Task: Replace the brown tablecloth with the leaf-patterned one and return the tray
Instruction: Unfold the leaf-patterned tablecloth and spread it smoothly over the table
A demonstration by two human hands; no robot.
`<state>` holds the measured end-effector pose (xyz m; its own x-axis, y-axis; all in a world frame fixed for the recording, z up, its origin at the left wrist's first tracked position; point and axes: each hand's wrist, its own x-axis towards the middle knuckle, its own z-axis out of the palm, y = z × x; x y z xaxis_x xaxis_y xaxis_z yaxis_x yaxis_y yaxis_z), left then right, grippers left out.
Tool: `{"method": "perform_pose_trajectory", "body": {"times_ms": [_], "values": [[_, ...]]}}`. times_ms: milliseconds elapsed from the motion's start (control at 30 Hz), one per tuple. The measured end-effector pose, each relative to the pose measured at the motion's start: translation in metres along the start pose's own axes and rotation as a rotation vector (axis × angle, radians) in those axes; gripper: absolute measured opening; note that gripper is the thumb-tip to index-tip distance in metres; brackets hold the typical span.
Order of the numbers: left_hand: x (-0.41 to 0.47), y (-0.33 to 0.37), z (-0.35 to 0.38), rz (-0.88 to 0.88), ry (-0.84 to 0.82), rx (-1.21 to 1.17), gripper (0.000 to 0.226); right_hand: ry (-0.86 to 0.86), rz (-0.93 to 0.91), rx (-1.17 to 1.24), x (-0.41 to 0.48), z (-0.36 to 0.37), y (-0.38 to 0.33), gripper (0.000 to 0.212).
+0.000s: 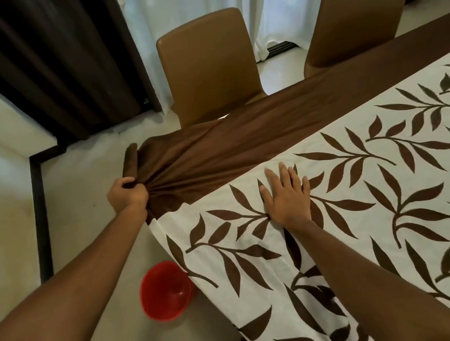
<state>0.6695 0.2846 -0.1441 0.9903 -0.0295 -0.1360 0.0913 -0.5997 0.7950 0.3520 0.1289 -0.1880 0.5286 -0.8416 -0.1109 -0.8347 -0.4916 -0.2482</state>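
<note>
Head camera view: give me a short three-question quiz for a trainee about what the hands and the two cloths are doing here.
1. True or false: the left hand grips a bunched corner of the brown tablecloth.
2. Multiple choice: on the leaf-patterned tablecloth, the right hand A) pinches a fold, B) lies flat with fingers spread, C) makes a fist.
3. Short answer: what colour is the bowl on the floor beside the hanging cloth?

Key: 1 true. 2 B. 3 red.
</note>
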Motion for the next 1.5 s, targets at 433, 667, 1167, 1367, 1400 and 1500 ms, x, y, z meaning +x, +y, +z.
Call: {"method": "perform_pose_trajectory", "body": {"times_ms": [433,667,1167,1367,1400,1500], "values": [[-0.064,-0.022,-0.004,0.501,-0.501,0.292,0.037,0.057,-0.087,0.155,-0.024,-0.023,-0.024,0.053],[-0.162,-0.043,-0.012,0.764,-0.532,0.336,0.035,0.183,-0.177,0.253,-0.109,-0.021,-0.006,0.028],[-0.390,-0.129,-0.082,1.206,-0.494,0.203,0.016,0.072,-0.354,0.391,-0.316,-0.045,0.131,0.026],[-0.516,-0.180,-0.110,0.976,-0.452,0.148,0.018,-0.083,-0.466,0.188,-0.417,-0.045,0.173,0.072],[-0.528,-0.187,-0.115,0.919,-0.433,0.138,0.018,-0.110,-0.490,0.120,-0.429,-0.042,0.173,0.082],[-0.545,-0.197,-0.130,0.722,-0.323,0.114,0.016,-0.118,-0.470,0.023,-0.448,-0.032,0.170,0.074]]}}
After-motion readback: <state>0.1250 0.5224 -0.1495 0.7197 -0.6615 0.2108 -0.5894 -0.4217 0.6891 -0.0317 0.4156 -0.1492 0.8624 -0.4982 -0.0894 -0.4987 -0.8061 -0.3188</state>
